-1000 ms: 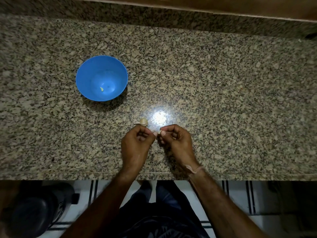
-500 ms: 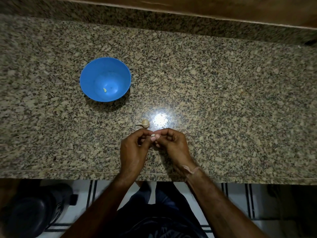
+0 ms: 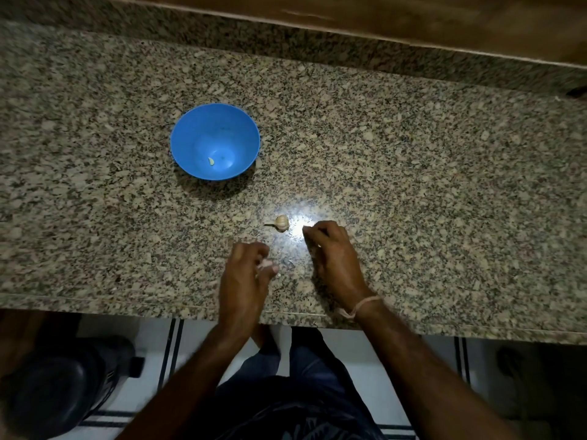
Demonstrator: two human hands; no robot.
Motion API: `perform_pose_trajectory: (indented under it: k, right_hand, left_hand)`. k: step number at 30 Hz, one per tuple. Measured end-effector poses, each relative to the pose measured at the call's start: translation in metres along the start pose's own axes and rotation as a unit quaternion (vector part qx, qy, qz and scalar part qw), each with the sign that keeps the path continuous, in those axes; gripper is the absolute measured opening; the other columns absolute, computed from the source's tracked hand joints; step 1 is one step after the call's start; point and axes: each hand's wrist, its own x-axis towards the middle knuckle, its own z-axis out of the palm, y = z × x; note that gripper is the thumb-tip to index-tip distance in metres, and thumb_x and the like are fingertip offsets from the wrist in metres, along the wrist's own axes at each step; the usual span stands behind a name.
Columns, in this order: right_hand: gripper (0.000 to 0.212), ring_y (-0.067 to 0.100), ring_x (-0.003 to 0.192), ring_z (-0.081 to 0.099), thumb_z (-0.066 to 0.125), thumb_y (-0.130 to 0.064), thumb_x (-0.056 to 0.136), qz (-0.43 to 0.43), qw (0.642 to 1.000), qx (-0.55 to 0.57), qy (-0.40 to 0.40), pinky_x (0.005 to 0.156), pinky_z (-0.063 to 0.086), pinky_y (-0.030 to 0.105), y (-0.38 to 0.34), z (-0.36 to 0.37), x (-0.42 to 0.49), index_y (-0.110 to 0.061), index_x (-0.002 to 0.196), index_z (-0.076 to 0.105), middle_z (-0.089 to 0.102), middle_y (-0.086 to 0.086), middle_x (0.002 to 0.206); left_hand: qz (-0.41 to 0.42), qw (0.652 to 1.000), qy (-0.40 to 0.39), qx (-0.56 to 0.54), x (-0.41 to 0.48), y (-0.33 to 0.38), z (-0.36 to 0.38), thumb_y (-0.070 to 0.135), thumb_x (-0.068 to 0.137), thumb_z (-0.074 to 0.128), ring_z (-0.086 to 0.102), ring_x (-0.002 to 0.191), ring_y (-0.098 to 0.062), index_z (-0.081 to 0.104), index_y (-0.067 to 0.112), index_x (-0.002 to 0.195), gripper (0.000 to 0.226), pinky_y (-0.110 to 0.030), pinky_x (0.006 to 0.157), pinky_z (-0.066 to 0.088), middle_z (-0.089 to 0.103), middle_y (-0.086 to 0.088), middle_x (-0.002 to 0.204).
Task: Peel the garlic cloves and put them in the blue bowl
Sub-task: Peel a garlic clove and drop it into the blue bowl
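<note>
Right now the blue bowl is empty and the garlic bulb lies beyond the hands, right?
Not empty: the head view shows one small pale piece in the bowl. The bulb does lie beyond the left hand and right hand.

A dim, grainy wide-angle view is lit from overhead, with a bright white glare spot on the polished granite counter (image 3: 413, 185), a soft shadow on the near side of the blue bowl (image 3: 190, 128), a motion-blurred left hand (image 3: 244, 277), and bowed, darkened edges.
</note>
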Motion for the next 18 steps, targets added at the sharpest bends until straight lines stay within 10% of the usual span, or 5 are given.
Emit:
perform_pose_trajectory:
  k: [8, 12, 18]
  right_hand:
    - [0.035, -0.015, 0.108, 0.059, 0.058, 0.011, 0.099, 0.082, 0.979, 0.160, 0.095, 0.094, 0.044, 0.004, -0.003, -0.033, -0.027, -0.002, 0.128, 0.071, 0.066, 0.003, 0.117]
    - [0.038, 0.001, 0.098, 0.059, 0.067, 0.010, 0.093, 0.082, 0.988, 0.125, 0.047, 0.084, 0.042, 0.000, 0.007, -0.032, -0.043, -0.002, 0.129, 0.068, 0.060, 0.005, 0.111]
    - [0.027, 0.027, 0.101, 0.061, 0.065, 0.002, 0.096, 0.042, 0.994, 0.102, -0.021, 0.085, 0.052, 0.033, 0.002, -0.004, -0.026, -0.004, 0.122, 0.070, 0.061, 0.013, 0.114]
  left_hand:
    - [0.041, 0.997, -0.047, 0.038, 0.007, 0.010, 0.030, 0.019, 0.090, 0.079, 0.060, 0.103, -0.022, 0.061, 0.015, 0.127, 0.041, -0.037, 0.080, 0.053, 0.054, 0.000, 0.118]
    - [0.037, 0.998, -0.028, 0.036, 0.009, 0.015, 0.037, 0.013, 0.090, 0.078, 0.060, 0.098, -0.022, 0.067, 0.014, 0.116, 0.029, -0.035, 0.078, 0.052, 0.056, 0.000, 0.109]
    - [0.034, 0.996, 0.001, 0.086, 0.009, 0.025, 0.042, 0.005, 0.089, 0.072, 0.055, 0.085, -0.019, 0.067, 0.016, 0.088, 0.012, -0.038, 0.069, 0.045, 0.057, 0.001, 0.087]
